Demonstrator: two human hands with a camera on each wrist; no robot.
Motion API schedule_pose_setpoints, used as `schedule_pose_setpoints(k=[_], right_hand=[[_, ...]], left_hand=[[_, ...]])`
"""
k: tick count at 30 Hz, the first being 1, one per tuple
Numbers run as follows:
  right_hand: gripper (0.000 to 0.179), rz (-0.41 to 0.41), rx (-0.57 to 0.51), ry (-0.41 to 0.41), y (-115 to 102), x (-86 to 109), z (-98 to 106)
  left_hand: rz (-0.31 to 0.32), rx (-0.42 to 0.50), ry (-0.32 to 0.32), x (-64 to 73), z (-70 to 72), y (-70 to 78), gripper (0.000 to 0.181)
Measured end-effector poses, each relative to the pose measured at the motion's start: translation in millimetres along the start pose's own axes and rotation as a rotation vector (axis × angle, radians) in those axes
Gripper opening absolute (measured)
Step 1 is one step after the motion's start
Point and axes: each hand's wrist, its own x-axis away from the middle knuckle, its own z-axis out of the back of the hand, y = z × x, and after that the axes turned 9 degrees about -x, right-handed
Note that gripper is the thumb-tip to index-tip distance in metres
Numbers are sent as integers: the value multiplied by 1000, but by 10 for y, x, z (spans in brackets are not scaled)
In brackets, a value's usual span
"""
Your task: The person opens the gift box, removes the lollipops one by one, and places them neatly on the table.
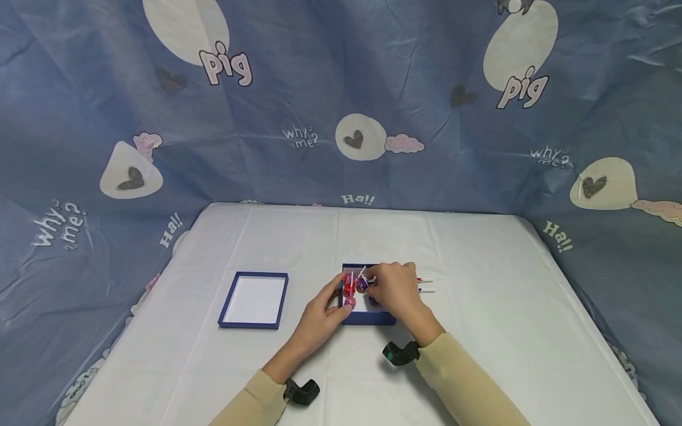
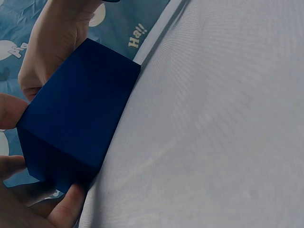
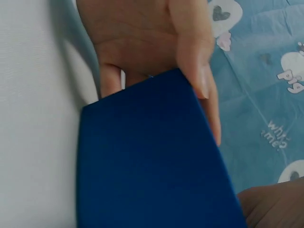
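A dark blue open box (image 1: 369,318) with a white inside stands on the table. My left hand (image 1: 318,319) grips its left side, thumb at the near corner and fingers at the far one; the left wrist view shows them round the box wall (image 2: 80,104). Red-wrapped lollipops (image 1: 348,286) and a pink one (image 1: 350,302) lie along the left inside. My right hand (image 1: 396,289) reaches over the right half, fingertips pinching a purple lollipop (image 1: 362,284) with its stick slanting up. In the right wrist view, the box (image 3: 147,156) hides most of the right fingertips.
To the left lies a matching blue-rimmed lid (image 1: 253,325), white inside up. Lollipop sticks (image 1: 427,290) poke out to the right from behind my right hand. White cloth covers the table (image 1: 506,331), and a patterned blue curtain (image 1: 298,171) rises behind it.
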Motion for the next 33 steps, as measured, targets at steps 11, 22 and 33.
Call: schedule_pose_setpoints(k=[11, 22, 33], right_hand=[[18, -52, -63, 4, -20, 15, -16], [14, -141, -335, -50, 88, -25, 150], [11, -163, -403, -30, 159, -46, 248]], left_hand=[[-11, -44, 13, -12, -17, -24, 71], [-27, -31, 16, -5, -12, -25, 71], [-9, -28, 17, 12, -12, -35, 71]])
